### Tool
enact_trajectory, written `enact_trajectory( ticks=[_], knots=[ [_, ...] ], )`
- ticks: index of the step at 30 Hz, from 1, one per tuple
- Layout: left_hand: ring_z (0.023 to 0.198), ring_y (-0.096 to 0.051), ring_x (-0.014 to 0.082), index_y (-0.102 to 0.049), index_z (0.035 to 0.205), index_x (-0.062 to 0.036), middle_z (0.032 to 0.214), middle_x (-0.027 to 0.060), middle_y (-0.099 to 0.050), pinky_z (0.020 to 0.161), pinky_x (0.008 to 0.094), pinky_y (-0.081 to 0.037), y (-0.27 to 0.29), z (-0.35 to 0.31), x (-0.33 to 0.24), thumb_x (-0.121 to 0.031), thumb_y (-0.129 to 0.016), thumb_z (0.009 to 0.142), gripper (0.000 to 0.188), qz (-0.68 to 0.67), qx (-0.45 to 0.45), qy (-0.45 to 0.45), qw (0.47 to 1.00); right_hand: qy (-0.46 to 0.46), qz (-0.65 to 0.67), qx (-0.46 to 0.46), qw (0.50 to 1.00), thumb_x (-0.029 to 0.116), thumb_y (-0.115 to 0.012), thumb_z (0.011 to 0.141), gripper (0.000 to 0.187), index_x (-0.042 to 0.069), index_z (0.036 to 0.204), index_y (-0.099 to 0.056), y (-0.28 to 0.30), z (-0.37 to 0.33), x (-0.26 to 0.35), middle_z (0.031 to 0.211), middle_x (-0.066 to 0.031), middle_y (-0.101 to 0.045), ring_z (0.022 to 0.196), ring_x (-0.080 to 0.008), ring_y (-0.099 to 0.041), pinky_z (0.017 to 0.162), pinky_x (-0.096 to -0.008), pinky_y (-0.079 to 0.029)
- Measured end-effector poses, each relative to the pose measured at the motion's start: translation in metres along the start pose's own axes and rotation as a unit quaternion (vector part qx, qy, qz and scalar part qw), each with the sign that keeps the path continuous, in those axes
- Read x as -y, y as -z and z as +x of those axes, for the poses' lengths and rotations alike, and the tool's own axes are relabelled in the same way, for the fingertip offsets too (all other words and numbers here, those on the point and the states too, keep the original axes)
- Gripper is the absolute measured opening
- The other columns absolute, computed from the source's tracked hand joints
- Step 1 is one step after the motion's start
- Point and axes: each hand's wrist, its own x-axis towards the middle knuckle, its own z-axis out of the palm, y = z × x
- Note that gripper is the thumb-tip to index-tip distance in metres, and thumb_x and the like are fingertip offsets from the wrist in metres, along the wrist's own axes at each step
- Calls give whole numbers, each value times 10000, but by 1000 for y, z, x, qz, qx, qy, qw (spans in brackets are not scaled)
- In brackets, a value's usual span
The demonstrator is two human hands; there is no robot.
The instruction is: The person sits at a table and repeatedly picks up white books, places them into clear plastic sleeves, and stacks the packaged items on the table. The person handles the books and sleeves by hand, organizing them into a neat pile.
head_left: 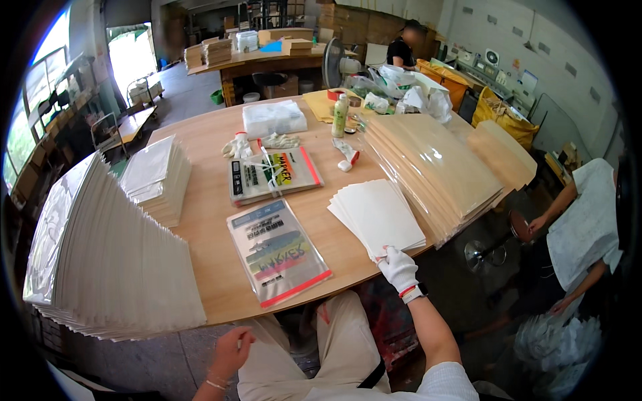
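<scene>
My right hand [398, 269], in a white glove with red fingertips, pinches the near edge of a fanned stack of white sheets [378, 217] at the table's front edge. Bare and loosely curled, my left hand [231, 351] hangs over my lap, below the table, with nothing visible in it. Between the hands' sides of the table lies a clear printed plastic bag [277, 254] with a red strip along its near edge. Behind it is a tied bundle of similar bags [274, 177].
Tall stacks of white sleeves [114, 260] fill the table's left. Plastic-wrapped tan board [435, 170] lies at the right. Gloves [237, 146], a green bottle [340, 117] and a white packet [274, 119] sit farther back. Another person [588, 227] is at the right, beside a round stool [520, 226].
</scene>
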Motion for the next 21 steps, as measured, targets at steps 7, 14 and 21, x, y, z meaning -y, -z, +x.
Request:
enact_trajectory(
  ticks=[7, 14, 21],
  knots=[
    [679, -621, 230, -572, 965, -24, 761, 102, -628, 618, 302, -486, -46, 55, -21, -79, -559, 807, 168, 24, 100, -98, 990, 43, 10, 27, 999, 263, -580, 748, 279, 45, 921, -556, -2, 7, -3, 702, -162, -612, 640, -335, -590, 579, -430, -465],
    [686, -609, 245, -577, 963, -39, 786, 104, -627, 619, 318, -485, -68, 64, -26, -89, -563, 799, 171, 31, 155, -147, 976, 52, 20, 4, 998, 240, -602, 725, 270, 52, 910, -546, -12, 1, -12, 689, -163, -606, 621, -336, -586, 558, -438, -464],
    [798, -566, 315, -561, 971, -19, 915, 159, -591, 715, 372, -466, -81, 80, -4, -46, -554, 756, 216, 91, 97, -145, 980, -121, 260, -54, 956, 293, -589, 784, 246, 77, 841, -485, -12, 5, -4, 701, -124, -577, 578, -266, -575, 480, -381, -446]
  ],
)
